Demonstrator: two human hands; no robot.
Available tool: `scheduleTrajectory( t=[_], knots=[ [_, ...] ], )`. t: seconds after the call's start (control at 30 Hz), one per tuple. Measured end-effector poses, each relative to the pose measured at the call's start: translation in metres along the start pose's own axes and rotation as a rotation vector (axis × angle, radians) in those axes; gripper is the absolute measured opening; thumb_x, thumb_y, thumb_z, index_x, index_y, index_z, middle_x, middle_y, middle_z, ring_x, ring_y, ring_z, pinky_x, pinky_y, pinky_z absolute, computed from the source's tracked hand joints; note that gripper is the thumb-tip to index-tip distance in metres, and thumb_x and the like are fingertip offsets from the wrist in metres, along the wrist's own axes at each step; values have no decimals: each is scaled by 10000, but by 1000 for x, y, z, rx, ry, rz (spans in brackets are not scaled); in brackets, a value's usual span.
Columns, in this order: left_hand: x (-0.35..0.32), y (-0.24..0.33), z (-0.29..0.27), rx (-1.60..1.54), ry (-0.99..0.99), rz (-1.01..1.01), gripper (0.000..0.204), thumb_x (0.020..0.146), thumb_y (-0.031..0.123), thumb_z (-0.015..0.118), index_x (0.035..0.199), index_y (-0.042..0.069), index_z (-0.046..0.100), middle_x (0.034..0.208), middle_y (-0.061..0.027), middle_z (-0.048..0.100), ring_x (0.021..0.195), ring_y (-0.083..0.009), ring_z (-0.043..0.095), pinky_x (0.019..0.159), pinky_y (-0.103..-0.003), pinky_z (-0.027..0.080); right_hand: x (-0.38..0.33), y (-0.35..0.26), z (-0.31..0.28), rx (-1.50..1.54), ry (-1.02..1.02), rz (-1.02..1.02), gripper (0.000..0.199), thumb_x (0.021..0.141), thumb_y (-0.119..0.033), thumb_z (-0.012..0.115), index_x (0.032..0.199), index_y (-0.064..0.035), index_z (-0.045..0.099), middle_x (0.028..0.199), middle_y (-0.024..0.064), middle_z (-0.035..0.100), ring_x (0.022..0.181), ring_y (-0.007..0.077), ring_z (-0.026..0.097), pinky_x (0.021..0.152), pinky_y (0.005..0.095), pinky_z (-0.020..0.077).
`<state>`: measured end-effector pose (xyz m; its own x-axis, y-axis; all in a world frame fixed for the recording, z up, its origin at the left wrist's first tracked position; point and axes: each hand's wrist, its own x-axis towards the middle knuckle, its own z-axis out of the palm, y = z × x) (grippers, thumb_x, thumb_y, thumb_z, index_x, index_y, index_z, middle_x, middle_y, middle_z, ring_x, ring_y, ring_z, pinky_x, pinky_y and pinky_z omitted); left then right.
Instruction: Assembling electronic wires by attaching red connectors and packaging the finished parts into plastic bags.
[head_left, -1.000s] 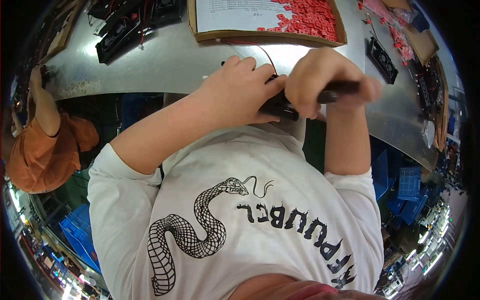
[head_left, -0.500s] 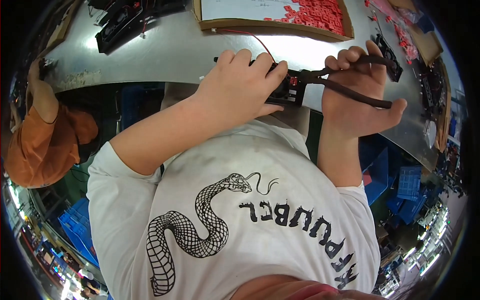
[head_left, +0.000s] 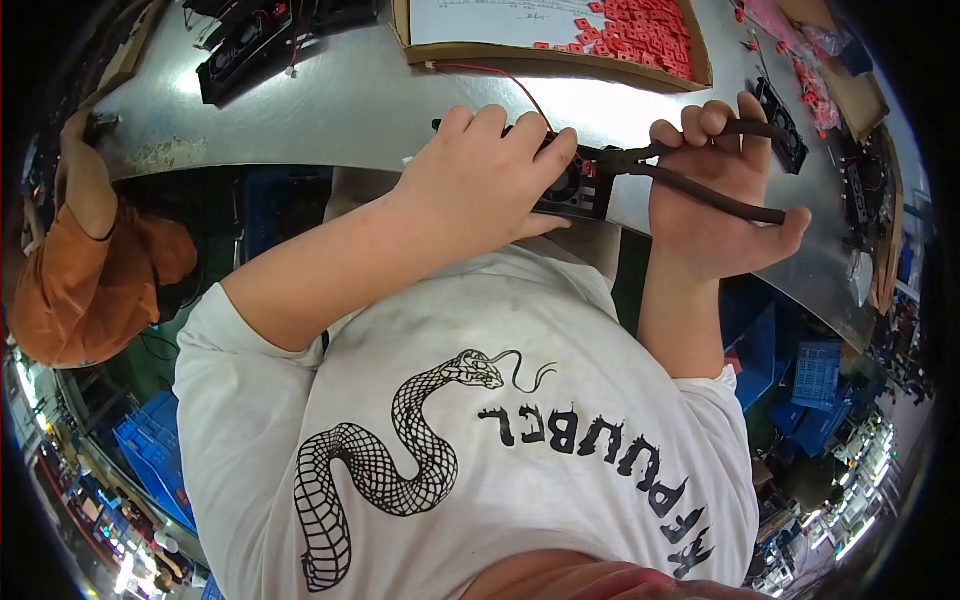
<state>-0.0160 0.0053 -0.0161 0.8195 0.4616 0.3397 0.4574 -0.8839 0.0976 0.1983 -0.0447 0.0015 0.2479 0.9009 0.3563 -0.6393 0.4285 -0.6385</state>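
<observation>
My left hand [head_left: 485, 175] is wrapped over a black fan unit [head_left: 600, 192] at the table's near edge, hiding much of it. A small red piece [head_left: 589, 170] shows near the unit's right end. A thin red wire [head_left: 515, 78] runs from behind my fingers to a white plug on the table. In my right hand [head_left: 700, 220] are dark-handled pliers [head_left: 720, 203], with the handles spread between fingers and thumb. Their jaws point left and meet the unit beside the red piece; whether they grip it I cannot tell.
Beyond my hands stands a cardboard tray [head_left: 560, 60] with many red pieces and a white sheet. More black fan units lie at far left [head_left: 240, 60] and at right [head_left: 780, 125]. A person in an orange top [head_left: 90, 280] sits at left. Blue crates [head_left: 818, 375] stand below the table.
Hands, fan unit and pliers keep nearly the same pose. The whole scene has shifted slightly in view, and my right hand's fingers have moved a little on the upper handle.
</observation>
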Motion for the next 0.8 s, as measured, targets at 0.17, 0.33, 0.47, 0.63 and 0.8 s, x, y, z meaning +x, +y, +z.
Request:
scheduleTrajectory(
  t=[0.17, 0.33, 0.47, 0.63, 0.8],
  knots=[
    [0, 0, -1, 20, 11, 16, 675, 696, 534, 800, 1184, 104, 620, 920, -36, 620, 767, -202, 582, 678, -350, 437, -1, 5, -1, -66, 180, 11, 861, 784, -753, 518, 1284, -54, 561, 972, 74, 520, 851, 184, 406, 746, 340, 312],
    [0, -1, -1, -7, 5, 21, 680, 697, 543, 796, 1185, 101, 628, 925, -50, 640, 782, -210, 608, 679, -354, 439, -11, 5, -7, -94, -271, -50, 719, 798, -744, 564, 1136, -109, 563, 836, 38, 456, 714, 166, 347, 659, 325, 257],
    [1, -2, 2, -83, -14, 7, 683, 705, 554, 789, 1188, 98, 629, 943, -63, 650, 801, -223, 623, 687, -359, 447, -30, 13, -10, -277, -482, -251, 800, 790, -753, 639, 1103, -21, 555, 982, 136, 574, 856, 256, 510, 772, 436, 411],
    [-1, -1, 3, -86, -19, -34, 680, 713, 546, 789, 1195, 93, 629, 942, -65, 646, 804, -232, 620, 701, -365, 456, -31, 8, 0, -386, -285, -243, 913, 780, -850, 532, 1351, -138, 534, 952, 71, 504, 812, 187, 415, 716, 342, 311],
    [-2, 0, 3, -83, -10, -25, 676, 713, 529, 797, 1194, 88, 621, 926, -57, 628, 780, -228, 602, 696, -367, 454, -35, 8, 5, -318, -171, -147, 901, 793, -844, 497, 1355, -141, 536, 965, 60, 493, 837, 177, 395, 739, 332, 315]
  ],
)
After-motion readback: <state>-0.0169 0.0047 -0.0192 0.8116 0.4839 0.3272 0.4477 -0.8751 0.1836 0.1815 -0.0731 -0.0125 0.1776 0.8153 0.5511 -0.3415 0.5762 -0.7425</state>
